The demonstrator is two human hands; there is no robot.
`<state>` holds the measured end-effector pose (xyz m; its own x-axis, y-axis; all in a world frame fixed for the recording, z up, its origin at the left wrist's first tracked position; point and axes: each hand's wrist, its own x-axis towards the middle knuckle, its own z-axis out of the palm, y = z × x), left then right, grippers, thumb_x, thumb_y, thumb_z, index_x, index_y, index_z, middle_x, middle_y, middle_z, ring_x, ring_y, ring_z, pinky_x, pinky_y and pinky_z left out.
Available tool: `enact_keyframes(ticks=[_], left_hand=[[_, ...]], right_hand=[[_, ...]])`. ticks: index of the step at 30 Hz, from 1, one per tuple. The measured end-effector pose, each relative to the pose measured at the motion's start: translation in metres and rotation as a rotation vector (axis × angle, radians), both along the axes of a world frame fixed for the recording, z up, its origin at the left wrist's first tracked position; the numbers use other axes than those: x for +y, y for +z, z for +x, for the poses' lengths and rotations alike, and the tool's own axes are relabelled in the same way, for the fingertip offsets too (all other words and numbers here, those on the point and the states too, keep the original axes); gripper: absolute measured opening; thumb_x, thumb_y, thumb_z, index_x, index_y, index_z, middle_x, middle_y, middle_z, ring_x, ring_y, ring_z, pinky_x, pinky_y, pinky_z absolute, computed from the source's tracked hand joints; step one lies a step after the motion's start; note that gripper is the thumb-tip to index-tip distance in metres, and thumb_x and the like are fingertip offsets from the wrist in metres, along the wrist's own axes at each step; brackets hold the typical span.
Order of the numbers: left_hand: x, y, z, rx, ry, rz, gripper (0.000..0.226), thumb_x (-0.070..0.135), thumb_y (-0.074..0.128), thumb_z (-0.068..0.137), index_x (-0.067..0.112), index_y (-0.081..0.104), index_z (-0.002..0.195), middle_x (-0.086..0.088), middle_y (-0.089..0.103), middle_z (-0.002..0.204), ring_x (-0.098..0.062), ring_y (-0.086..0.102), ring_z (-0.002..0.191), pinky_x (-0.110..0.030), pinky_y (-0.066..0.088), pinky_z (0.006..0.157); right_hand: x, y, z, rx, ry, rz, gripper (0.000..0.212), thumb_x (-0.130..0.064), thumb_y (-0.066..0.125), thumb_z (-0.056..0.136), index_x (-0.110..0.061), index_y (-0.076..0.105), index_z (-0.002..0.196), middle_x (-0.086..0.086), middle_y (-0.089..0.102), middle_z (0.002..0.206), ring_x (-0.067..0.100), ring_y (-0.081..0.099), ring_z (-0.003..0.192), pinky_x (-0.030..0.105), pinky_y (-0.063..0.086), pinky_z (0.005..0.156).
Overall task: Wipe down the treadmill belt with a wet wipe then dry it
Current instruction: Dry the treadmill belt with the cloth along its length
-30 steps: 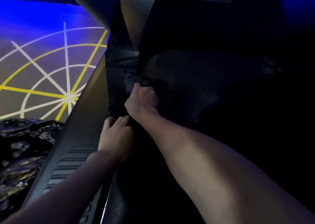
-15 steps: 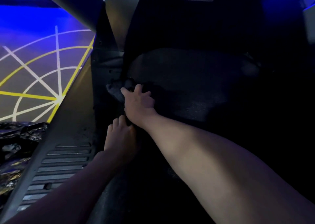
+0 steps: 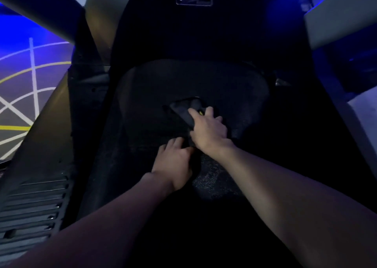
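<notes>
The black treadmill belt (image 3: 163,88) fills the dim, blue-lit view. At its middle the right hand (image 3: 210,131) grips a dark cloth (image 3: 182,109), which lies pressed on the belt. The left hand (image 3: 173,161) rests just behind it, fingers relaxed on the belt. A ribbed side rail (image 3: 36,196) runs along the left, and beyond it is floor (image 3: 20,96) marked with white and yellow lines.

1. The dark belt (image 3: 234,88) fills the middle of the dim view.
2. The right hand (image 3: 208,131) presses a dark cloth (image 3: 182,110) onto the belt, with its fingers curled over the cloth's near edge.
3. A small yellow spot shows by the fingers.
4. The left hand (image 3: 173,164) lies flat on the belt, just near and left of the right hand.
5. A ribbed side rail (image 3: 34,202) runs along the left.
6. Beyond the rail, the floor (image 3: 18,96) has white and yellow lines under blue light.
</notes>
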<state>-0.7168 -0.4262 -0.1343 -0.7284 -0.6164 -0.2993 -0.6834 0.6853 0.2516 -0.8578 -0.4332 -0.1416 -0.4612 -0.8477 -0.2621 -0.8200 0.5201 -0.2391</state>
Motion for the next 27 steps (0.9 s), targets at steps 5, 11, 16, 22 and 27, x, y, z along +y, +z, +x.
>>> enact_keyframes(ticks=[5, 11, 16, 22, 27], left_hand=[[0.021, -0.002, -0.027, -0.085, 0.005, -0.016, 0.047, 0.043, 0.052, 0.087, 0.046, 0.046, 0.134, -0.007, 0.033, 0.138, -0.033, 0.030, 0.129, -0.054, 0.033, 0.106], [0.025, 0.000, -0.032, -0.092, 0.059, -0.013, 0.045, 0.039, 0.051, 0.091, 0.044, 0.048, 0.135, -0.007, 0.033, 0.138, -0.033, 0.030, 0.129, -0.053, 0.033, 0.107], [0.023, 0.000, -0.026, -0.091, 0.053, -0.020, 0.050, 0.037, 0.050, 0.091, 0.045, 0.042, 0.140, -0.005, 0.029, 0.143, -0.031, 0.027, 0.134, -0.049, 0.031, 0.109], [0.022, 0.008, -0.014, -0.100, 0.059, -0.020, 0.049, 0.037, 0.050, 0.092, 0.039, 0.042, 0.140, -0.007, 0.032, 0.137, -0.030, 0.033, 0.127, -0.046, 0.035, 0.105], [0.013, 0.010, 0.007, -0.121, 0.068, -0.014, 0.051, 0.034, 0.051, 0.091, 0.037, 0.041, 0.142, -0.005, 0.034, 0.133, -0.028, 0.033, 0.127, -0.049, 0.037, 0.101]], right_hand=[[0.053, 0.003, -0.055, 0.044, -0.123, 0.007, 0.066, -0.035, 0.062, 0.095, -0.042, 0.028, 0.150, 0.011, 0.029, 0.144, 0.038, 0.047, 0.115, 0.042, 0.048, 0.083], [0.115, 0.007, -0.112, 0.058, -0.236, 0.038, 0.066, -0.031, 0.061, 0.094, -0.038, 0.028, 0.151, 0.014, 0.031, 0.139, 0.043, 0.048, 0.114, 0.050, 0.046, 0.089], [0.134, 0.006, -0.118, 0.161, -0.211, 0.069, 0.062, -0.025, 0.058, 0.095, -0.033, 0.028, 0.148, 0.018, 0.034, 0.133, 0.041, 0.049, 0.107, 0.043, 0.041, 0.072], [0.128, 0.010, -0.113, 0.114, -0.251, 0.072, 0.068, -0.047, 0.059, 0.091, -0.033, 0.028, 0.150, 0.021, 0.044, 0.127, 0.043, 0.057, 0.105, 0.040, 0.046, 0.081], [0.113, 0.011, -0.100, 0.058, -0.283, 0.070, 0.072, -0.047, 0.059, 0.090, -0.033, 0.027, 0.153, 0.020, 0.041, 0.132, 0.043, 0.056, 0.109, 0.041, 0.048, 0.088]])
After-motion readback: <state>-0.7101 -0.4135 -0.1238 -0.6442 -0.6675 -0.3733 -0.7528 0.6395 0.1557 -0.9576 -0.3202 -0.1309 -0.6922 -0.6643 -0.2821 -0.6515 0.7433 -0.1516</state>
